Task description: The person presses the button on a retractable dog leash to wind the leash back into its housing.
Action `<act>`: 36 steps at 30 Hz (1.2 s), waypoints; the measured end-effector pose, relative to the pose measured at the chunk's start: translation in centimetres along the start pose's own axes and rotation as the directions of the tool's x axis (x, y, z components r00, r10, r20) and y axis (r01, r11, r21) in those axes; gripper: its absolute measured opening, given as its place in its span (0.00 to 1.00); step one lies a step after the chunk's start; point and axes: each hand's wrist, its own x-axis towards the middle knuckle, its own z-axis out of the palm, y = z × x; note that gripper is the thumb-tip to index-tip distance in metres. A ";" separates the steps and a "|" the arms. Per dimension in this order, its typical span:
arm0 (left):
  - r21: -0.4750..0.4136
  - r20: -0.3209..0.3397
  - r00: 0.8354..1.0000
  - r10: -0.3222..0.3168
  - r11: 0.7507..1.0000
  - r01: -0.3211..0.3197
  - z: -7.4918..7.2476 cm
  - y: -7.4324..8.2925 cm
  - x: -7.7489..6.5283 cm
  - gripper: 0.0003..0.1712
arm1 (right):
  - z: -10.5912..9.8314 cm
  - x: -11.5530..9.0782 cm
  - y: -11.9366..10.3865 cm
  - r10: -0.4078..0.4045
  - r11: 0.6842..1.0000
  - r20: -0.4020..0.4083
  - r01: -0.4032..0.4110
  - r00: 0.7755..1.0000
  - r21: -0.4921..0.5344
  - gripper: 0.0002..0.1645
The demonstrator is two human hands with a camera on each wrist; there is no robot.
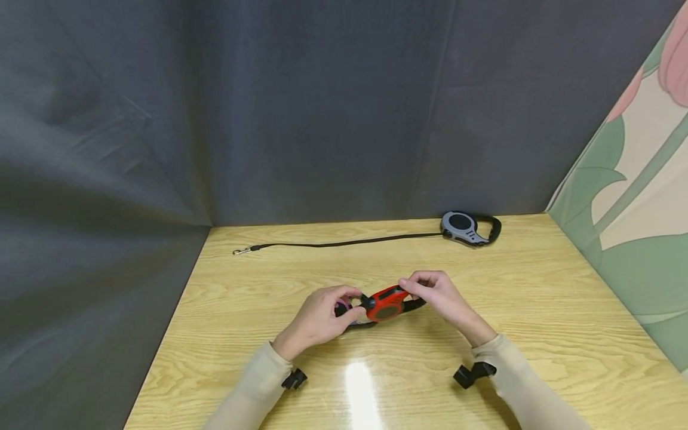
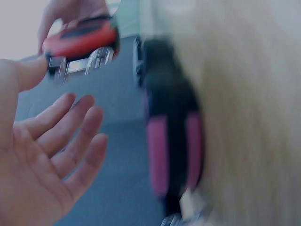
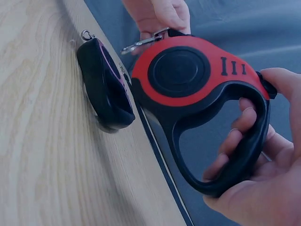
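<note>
A red and black retractable dog leash (image 1: 386, 304) is held above the table by my right hand (image 1: 441, 298). In the right wrist view, those fingers curl around its black loop handle (image 3: 256, 141) while the thumb lies by the button. My left hand (image 1: 319, 316) is at the leash's other end, its fingers spread, the thumb close to the metal clip (image 2: 77, 66); whether it touches is unclear. Below sits a black and pink retractable leash (image 2: 157, 150) on the table, partly hidden by the left hand in the head view and blurred in the left wrist view.
Toward the back of the wooden table (image 1: 226, 334) lies a grey and black retractable leash (image 1: 462, 222). Its black cord (image 1: 349, 242) runs out leftward to a metal clip (image 1: 242, 251). A dark curtain (image 1: 322, 119) borders the back and left; patterned fabric (image 1: 634, 197) hangs right.
</note>
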 end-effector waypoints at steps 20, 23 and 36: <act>-0.132 -0.060 0.997 -0.047 0.991 0.038 2.9 1.5 1.8 0.19 | -1.3 -0.8 0.2 0.004 0.999 0.013 -0.003 1.000 -0.039 0.21; -0.210 -0.043 0.996 -0.080 0.975 0.069 3.0 1.4 1.8 0.19 | -1.4 -1.6 0.2 -0.059 0.988 -0.015 0.057 0.998 -0.140 0.25; -0.388 0.023 0.987 -0.157 0.909 0.154 3.2 1.7 2.3 0.24 | -1.3 -3.7 0.9 -0.349 0.781 0.009 0.296 0.937 -0.550 0.57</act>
